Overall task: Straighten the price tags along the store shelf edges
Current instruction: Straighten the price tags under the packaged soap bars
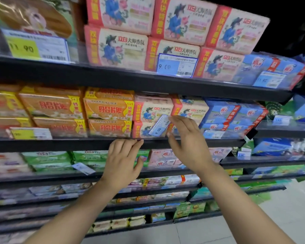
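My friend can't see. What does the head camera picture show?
Two bare hands reach to a store shelf of soap packs, where a blue price tag hangs tilted. The right hand touches its upper end, while the left hand rests on the shelf edge.

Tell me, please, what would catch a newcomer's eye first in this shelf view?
Probably the crooked blue price tag marked 9.00, tilted steeply on the middle shelf edge, with the right hand touching its upper end. The left hand rests its fingertips on that same edge just below. Above, another blue 9.00 tag sits straight before pink soap packs.
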Available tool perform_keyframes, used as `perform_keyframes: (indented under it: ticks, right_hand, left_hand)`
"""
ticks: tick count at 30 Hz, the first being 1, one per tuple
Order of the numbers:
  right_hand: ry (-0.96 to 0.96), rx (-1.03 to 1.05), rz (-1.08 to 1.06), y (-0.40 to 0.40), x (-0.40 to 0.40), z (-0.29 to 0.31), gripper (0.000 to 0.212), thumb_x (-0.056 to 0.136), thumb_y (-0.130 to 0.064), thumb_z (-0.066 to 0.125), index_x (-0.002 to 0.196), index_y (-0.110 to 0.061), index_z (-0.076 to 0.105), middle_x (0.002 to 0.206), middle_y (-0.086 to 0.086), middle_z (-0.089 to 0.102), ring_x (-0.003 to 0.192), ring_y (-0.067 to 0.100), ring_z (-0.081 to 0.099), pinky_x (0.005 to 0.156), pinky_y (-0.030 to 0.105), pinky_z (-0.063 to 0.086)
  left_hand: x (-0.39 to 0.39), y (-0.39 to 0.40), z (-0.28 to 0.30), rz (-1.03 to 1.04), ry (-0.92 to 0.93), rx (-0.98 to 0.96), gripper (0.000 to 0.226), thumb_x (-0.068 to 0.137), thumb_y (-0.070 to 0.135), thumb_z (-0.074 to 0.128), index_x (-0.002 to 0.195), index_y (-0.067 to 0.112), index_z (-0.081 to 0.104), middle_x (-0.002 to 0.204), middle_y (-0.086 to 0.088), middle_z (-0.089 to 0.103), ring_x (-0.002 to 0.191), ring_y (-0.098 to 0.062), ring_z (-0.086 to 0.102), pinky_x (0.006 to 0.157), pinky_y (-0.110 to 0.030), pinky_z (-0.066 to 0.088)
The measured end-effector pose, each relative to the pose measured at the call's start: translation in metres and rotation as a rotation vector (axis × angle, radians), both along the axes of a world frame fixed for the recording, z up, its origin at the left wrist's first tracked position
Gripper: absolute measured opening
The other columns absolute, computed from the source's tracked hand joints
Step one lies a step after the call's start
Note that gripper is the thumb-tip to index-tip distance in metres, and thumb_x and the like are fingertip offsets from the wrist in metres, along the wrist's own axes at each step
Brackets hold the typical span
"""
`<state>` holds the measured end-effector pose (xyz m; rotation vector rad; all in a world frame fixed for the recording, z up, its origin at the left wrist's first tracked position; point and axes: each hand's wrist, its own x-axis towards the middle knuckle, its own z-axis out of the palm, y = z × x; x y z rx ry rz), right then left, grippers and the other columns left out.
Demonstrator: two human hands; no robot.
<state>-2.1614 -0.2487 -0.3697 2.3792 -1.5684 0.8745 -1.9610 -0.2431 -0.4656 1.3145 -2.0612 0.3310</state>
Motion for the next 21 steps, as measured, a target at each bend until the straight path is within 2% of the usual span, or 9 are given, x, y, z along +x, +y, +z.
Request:
perform_keyframes:
  ticks: [6,10,13,21]
  right_hand:
    - [-0.023,0.009,-0.017,-0.006,-0.008,-0.013,0.042,0.090,-0.017,0.056,0.131,-0.012,0.050,0.120,0.007,0.058,0.112,0.021,0.046,0.093,0.036,0.041]
    - [-0.032,0.051,-0.036,-0.007,-0.016,-0.021,0.046,0.089,-0.016,0.057,0.134,-0.013,0.047,0.122,0.007,0.058,0.115,0.024,0.047,0.096,0.041,0.042]
    - [-0.020,0.027,-0.005,-0.007,-0.016,-0.022,0.050,0.088,-0.012,0.058,0.136,-0.014,0.045,0.115,0.008,0.060,0.108,0.026,0.049,0.091,0.040,0.044]
    - [-0.031,-0.060,0.021,-0.016,-0.018,-0.021,0.034,0.084,-0.005,0.061,0.118,-0.008,0.060,0.114,0.010,0.060,0.103,0.029,0.055,0.086,0.043,0.050]
  left_hand:
    - [-0.003,-0.001,-0.004,0.027,0.003,-0.031,0.045,0.083,0.030,0.053,0.119,0.006,0.063,0.103,-0.007,0.058,0.098,-0.027,0.046,0.089,-0.041,0.037]
    - [-0.004,-0.002,-0.006,0.035,0.006,-0.034,0.045,0.082,0.029,0.053,0.120,0.006,0.063,0.103,-0.007,0.057,0.098,-0.027,0.047,0.090,-0.042,0.038]
    - [-0.005,-0.002,-0.006,0.048,0.000,-0.028,0.045,0.083,0.030,0.052,0.120,0.006,0.063,0.104,-0.008,0.057,0.099,-0.027,0.046,0.091,-0.042,0.037]
    - [-0.005,0.000,-0.004,0.050,-0.011,-0.023,0.044,0.084,0.030,0.050,0.119,0.006,0.063,0.103,-0.007,0.060,0.099,-0.025,0.046,0.092,-0.040,0.035]
